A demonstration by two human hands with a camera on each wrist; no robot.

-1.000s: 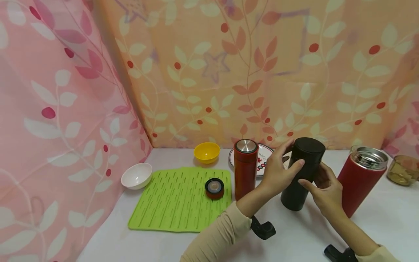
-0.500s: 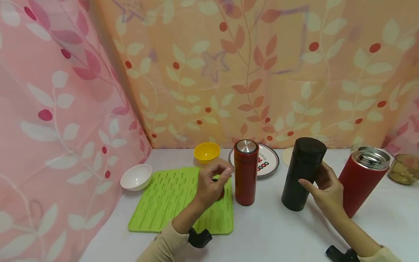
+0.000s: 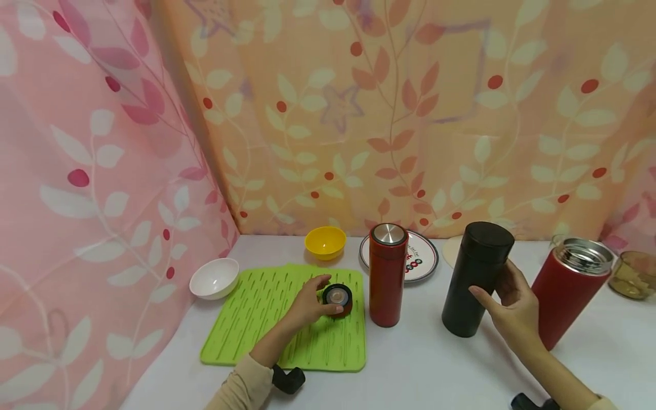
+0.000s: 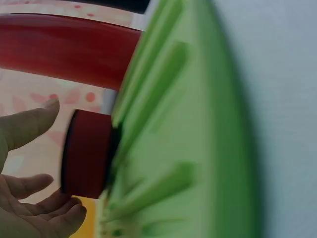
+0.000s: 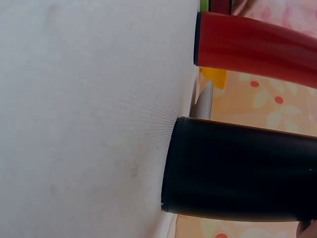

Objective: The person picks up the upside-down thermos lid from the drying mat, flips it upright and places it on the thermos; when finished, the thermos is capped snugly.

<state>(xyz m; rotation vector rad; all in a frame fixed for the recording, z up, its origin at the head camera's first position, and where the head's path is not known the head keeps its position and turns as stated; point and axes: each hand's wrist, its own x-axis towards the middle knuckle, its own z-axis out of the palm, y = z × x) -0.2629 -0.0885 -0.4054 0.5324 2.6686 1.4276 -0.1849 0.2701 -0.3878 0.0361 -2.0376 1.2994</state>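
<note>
A small red lid with a black rim lies on the green ribbed mat. My left hand reaches over it, thumb on the near edge and fingers curled round the far side. The left wrist view shows the lid on the mat between the fingers. My right hand grips the black flask, which stands upright on the white table. In the right wrist view the black flask fills the lower right. A slim red flask stands between the hands.
A yellow bowl and a patterned plate sit at the back, a white bowl left of the mat. A wider red flask with an open steel mouth and a glass bowl stand at the right. Curtains close off the back and left.
My left hand left the black flask, crossed to the mat and came down round the red lid. The right hand kept its hold on the black flask.
</note>
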